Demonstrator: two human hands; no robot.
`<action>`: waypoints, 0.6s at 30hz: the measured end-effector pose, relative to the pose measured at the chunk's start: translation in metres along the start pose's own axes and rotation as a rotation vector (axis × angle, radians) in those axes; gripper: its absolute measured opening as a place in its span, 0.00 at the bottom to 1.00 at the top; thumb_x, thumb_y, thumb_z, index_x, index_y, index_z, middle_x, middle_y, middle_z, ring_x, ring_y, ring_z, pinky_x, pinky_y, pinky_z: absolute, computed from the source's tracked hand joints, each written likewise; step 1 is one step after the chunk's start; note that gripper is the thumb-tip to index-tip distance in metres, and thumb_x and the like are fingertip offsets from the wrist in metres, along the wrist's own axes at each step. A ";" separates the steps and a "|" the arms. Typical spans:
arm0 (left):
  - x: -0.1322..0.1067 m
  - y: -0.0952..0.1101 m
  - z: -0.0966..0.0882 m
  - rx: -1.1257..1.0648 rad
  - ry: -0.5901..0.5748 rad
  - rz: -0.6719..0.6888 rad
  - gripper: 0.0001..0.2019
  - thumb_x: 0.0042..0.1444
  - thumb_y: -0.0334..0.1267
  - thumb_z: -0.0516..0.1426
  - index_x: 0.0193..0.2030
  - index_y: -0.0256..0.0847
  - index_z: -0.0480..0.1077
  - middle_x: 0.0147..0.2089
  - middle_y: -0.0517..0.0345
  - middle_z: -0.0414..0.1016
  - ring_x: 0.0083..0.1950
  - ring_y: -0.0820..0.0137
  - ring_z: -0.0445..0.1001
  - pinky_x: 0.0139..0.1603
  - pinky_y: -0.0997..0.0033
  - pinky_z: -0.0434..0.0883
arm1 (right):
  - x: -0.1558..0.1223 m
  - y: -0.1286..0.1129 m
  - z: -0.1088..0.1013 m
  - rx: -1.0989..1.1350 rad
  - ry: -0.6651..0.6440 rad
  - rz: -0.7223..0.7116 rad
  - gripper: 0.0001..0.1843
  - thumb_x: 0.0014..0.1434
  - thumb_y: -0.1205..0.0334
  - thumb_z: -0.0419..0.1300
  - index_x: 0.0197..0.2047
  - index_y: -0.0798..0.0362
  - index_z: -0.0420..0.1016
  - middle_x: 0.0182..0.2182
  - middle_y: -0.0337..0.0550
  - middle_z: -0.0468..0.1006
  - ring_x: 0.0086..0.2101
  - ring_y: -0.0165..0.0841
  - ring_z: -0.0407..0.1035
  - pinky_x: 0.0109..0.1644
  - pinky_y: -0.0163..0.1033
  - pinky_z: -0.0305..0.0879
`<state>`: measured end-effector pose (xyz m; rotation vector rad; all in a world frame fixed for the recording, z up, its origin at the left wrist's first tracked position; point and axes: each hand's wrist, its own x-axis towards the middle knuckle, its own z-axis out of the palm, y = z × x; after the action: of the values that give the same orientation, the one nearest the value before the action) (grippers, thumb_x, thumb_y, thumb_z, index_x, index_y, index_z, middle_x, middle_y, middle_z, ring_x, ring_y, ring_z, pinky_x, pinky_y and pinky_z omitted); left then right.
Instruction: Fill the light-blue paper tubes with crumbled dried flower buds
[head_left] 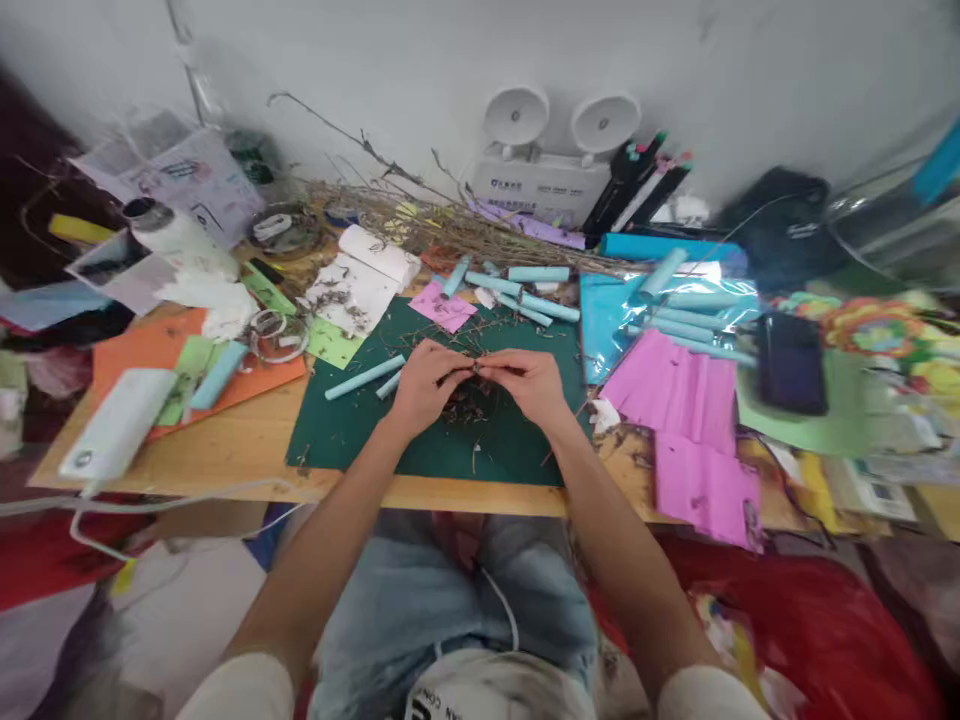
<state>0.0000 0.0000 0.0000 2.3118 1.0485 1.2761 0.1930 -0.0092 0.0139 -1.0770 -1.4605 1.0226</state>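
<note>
My left hand (426,385) and my right hand (525,383) meet over the dark green cutting mat (352,425). Both pinch a small thin thing between their fingertips, likely a dry twig (475,369), too small to tell for sure. Bits of twig (469,405) lie scattered on the mat under the hands. A light blue paper roll (365,377) lies on the mat left of my left hand. A pink paper scrap (444,305) sits at the mat's far edge.
Dry branches (420,215) lie along the back of the wooden table (225,450). Several light blue rolls (525,290), pink sheets (686,425), a dark phone (789,362), orange paper (161,345), a white power bank (118,422), tape rings (277,335), and markers (637,180) surround the mat.
</note>
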 end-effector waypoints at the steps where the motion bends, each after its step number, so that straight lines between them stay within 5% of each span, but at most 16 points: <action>1: 0.001 0.000 -0.002 0.018 -0.018 -0.001 0.07 0.63 0.39 0.57 0.43 0.41 0.76 0.38 0.55 0.80 0.41 0.67 0.71 0.45 0.63 0.70 | 0.000 -0.001 0.002 -0.026 0.040 0.024 0.04 0.49 0.61 0.70 0.31 0.49 0.84 0.30 0.40 0.84 0.32 0.33 0.77 0.39 0.37 0.72; 6: 0.001 0.001 -0.005 0.061 -0.081 0.008 0.11 0.63 0.40 0.58 0.49 0.41 0.75 0.42 0.52 0.79 0.45 0.65 0.71 0.49 0.59 0.69 | -0.001 -0.001 0.011 -0.097 0.111 0.088 0.07 0.48 0.58 0.70 0.26 0.51 0.81 0.22 0.37 0.79 0.24 0.29 0.70 0.29 0.34 0.66; 18: 0.000 0.004 -0.003 0.099 -0.138 -0.041 0.07 0.65 0.36 0.52 0.43 0.39 0.70 0.42 0.52 0.76 0.47 0.63 0.68 0.50 0.60 0.68 | -0.001 0.002 0.014 -0.105 0.023 0.036 0.05 0.54 0.61 0.63 0.33 0.52 0.78 0.29 0.38 0.78 0.29 0.30 0.71 0.35 0.36 0.69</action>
<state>-0.0005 -0.0028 0.0042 2.3992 1.1295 1.0547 0.1799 -0.0108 0.0099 -1.1895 -1.4945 0.9642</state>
